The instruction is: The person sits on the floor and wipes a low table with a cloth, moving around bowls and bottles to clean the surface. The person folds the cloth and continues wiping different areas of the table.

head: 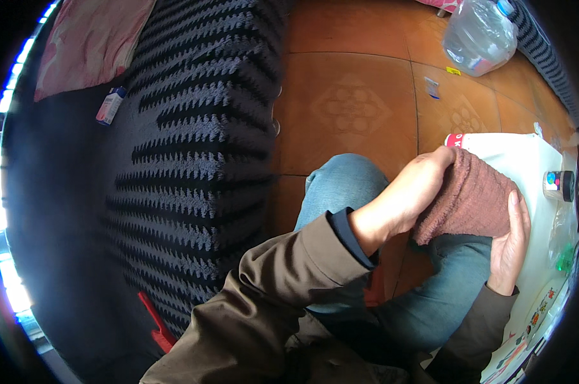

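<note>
A folded reddish-brown terry towel [476, 197] is held up between my two hands, above my jeans-clad right leg [455, 283]. My left hand [416, 185] grips its upper left edge, with most of the fingers hidden behind the cloth. At the lower right edge, my right hand [512, 235] has its thumb on the near face and its palm turned up, the other fingers partly out of sight. Right behind the towel stands a white tabletop [520, 153]. A red-and-white item [455, 139] shows at its far left corner.
A clear jar with a black lid [558, 186] and a thin plastic bag [560, 235] are along the table's right side. On the orange tiled floor [356, 105] stand a large plastic water jug [481, 38] and small wrappers [432, 88]. Left is a striped sofa cover [188, 158] with a small box [110, 106].
</note>
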`<state>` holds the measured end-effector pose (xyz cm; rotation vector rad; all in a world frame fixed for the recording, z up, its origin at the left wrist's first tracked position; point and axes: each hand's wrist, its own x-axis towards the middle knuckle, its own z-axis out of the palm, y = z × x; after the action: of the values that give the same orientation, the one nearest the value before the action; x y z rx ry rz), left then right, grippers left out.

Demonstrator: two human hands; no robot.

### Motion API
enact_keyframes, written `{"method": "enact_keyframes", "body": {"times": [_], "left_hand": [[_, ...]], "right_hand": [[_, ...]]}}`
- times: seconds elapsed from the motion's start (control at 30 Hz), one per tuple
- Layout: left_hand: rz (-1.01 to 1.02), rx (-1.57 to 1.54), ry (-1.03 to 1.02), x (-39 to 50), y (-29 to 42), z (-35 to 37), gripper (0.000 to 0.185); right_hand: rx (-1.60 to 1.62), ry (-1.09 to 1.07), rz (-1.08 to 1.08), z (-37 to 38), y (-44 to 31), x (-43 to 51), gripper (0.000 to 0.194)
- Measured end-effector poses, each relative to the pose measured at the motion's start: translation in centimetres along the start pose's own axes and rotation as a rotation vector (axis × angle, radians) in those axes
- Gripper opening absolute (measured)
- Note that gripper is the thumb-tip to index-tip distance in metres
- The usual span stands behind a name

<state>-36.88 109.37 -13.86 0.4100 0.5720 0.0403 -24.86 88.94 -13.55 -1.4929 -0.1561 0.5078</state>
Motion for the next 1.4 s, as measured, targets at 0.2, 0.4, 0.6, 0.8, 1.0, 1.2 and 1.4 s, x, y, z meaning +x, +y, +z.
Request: {"method": "enact_keyframes", "body": {"times": [0.2, 0.4, 0.6, 0.8, 1.0, 1.2, 1.4], "left_hand": [[-0.002, 0.012, -0.046, 0.3, 0.1, -0.1, 0.033], [-0.001, -0.028, -0.126, 0.6, 0.1, -0.8, 0.036], [-0.005, 0.070, -0.200, 0.5, 0.7, -0.9, 0.044], [0.069, 0.291, -0.315, -0.2, 0.6, -0.9, 0.040], [0.041, 0.302, -0.213, 0.1, 0.4, -1.2, 0.031], [0.070, 0.249, -0.188, -0.2, 0.3, -0.7, 0.029], [0.037, 0.286, -0.192, -0.1, 0.4, -0.9, 0.031]], "right_hand": [[0.049, -0.009, 0.010, 0.0, 0.1, 0.6, 0.038], [0.082, -0.050, 0.034, 0.6, -0.2, 0.8, 0.036], [0.099, -0.002, 0.031, 1.4, -0.3, 1.0, 0.032], [0.086, -0.012, 0.012, 2.2, -0.7, 0.6, 0.030], [0.086, -0.080, -0.018, 2.3, -0.6, 0.5, 0.025], [0.019, -0.061, 0.004, 2.0, -0.4, 0.5, 0.031], [0.082, -0.054, -0.023, 2.4, -0.7, 0.2, 0.024]]}}
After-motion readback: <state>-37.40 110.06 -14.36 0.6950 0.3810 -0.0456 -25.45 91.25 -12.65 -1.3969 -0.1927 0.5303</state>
